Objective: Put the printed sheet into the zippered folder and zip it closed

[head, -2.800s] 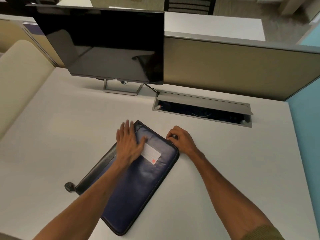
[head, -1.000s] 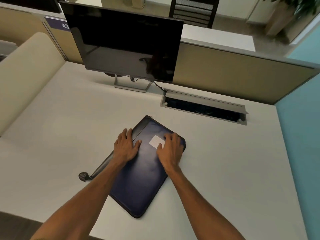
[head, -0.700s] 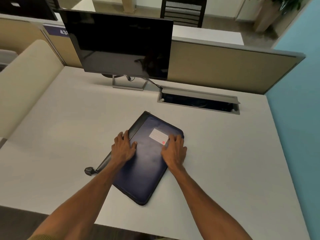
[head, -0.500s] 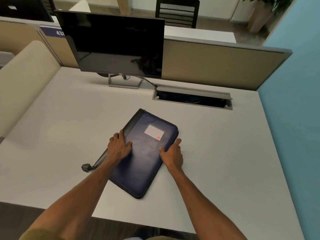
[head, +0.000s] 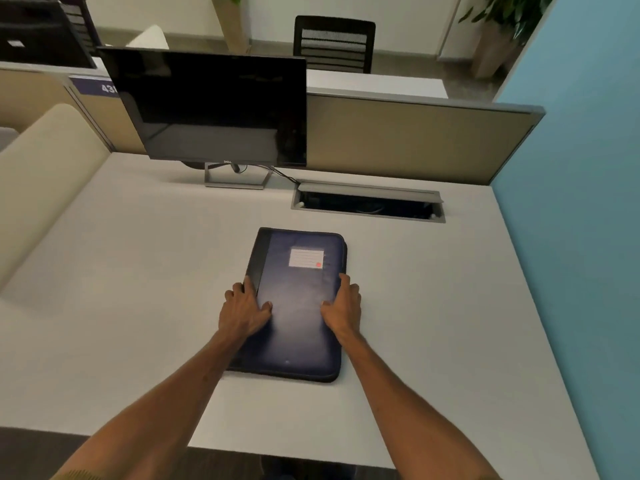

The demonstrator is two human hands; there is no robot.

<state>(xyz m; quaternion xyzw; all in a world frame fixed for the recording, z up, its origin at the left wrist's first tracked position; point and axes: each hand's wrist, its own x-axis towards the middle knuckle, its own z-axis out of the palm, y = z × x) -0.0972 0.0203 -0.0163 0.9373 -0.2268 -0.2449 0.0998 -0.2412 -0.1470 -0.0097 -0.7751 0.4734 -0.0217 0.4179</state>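
Note:
A dark blue zippered folder (head: 298, 327) lies flat and closed on the white desk (head: 138, 271), its long sides running straight away from me. A white label (head: 306, 258) with a red dot sits near its far end. My left hand (head: 246, 308) grips the folder's left edge, thumb on the cover. My right hand (head: 343, 304) holds the right edge the same way. No printed sheet is visible anywhere.
A black monitor (head: 214, 109) on a metal stand is at the back left. An open cable hatch (head: 369, 204) is set into the desk behind the folder. A beige partition (head: 415, 140) closes the far side, a blue wall (head: 571, 202) the right.
The folder has been turned from a diagonal lie to square with the desk. Both hands slid from flat on its cover to its left and right edges.

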